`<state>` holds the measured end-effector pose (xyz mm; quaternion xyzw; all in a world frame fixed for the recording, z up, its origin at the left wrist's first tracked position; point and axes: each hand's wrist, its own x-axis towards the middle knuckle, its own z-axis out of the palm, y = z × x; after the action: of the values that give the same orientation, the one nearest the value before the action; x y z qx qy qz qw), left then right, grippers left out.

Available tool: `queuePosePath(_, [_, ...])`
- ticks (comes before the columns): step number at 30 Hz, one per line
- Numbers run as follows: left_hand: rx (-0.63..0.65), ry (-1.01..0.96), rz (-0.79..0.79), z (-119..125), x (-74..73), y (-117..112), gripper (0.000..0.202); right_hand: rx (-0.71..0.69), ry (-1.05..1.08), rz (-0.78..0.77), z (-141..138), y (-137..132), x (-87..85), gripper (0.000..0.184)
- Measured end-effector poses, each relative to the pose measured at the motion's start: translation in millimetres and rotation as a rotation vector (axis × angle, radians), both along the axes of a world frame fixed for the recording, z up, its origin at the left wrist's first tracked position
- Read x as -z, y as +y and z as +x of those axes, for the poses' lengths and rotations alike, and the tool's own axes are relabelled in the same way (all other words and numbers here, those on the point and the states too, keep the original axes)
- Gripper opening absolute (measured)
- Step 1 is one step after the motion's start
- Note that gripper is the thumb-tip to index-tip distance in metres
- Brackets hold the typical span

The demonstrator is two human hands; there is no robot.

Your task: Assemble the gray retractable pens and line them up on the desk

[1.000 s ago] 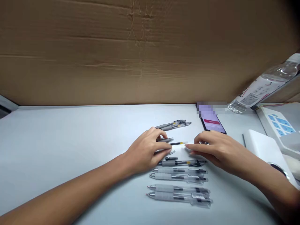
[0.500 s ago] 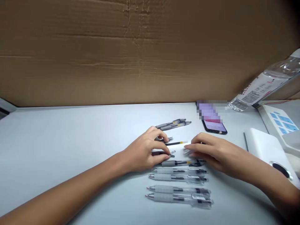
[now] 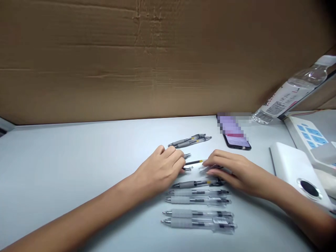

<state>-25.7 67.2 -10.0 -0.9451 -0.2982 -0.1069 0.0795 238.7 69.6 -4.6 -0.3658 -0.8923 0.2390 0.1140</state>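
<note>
My left hand (image 3: 160, 171) rests on the white table (image 3: 78, 168), fingers curled and pinched on a small dark pen part (image 3: 188, 169). My right hand (image 3: 231, 169) lies opposite it, fingers closed on a clear pen barrel (image 3: 207, 168). Between the two hands lies a thin black refill with a yellow end (image 3: 195, 162). Nearer to me, several grey gel pens (image 3: 199, 199) lie side by side in a row. Two more pens (image 3: 190, 140) lie just beyond my left hand.
A big cardboard sheet (image 3: 157, 59) walls off the back of the table. A phone (image 3: 235, 138) lies behind my right hand. A plastic water bottle (image 3: 291, 92) leans at the right, above a white device (image 3: 296, 168) and a box with blue labels (image 3: 312, 134).
My left hand has drawn back a little and closed its fingers over the small part. My right hand has slid left and taken hold of the clear barrel.
</note>
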Motion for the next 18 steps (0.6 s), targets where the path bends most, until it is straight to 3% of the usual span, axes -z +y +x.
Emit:
queuePosePath(11, [0.039, -0.119, 0.005, 4, 2.1, -7, 0.018, 0.034, 0.102, -0.017, -15, -7, -0.9, 0.016])
queuePosePath(18, [0.119, -0.538, -0.137, 4, 2.6, -6, 0.024, 0.037, 0.176, -0.026, -18, -8, -1.7, 0.015])
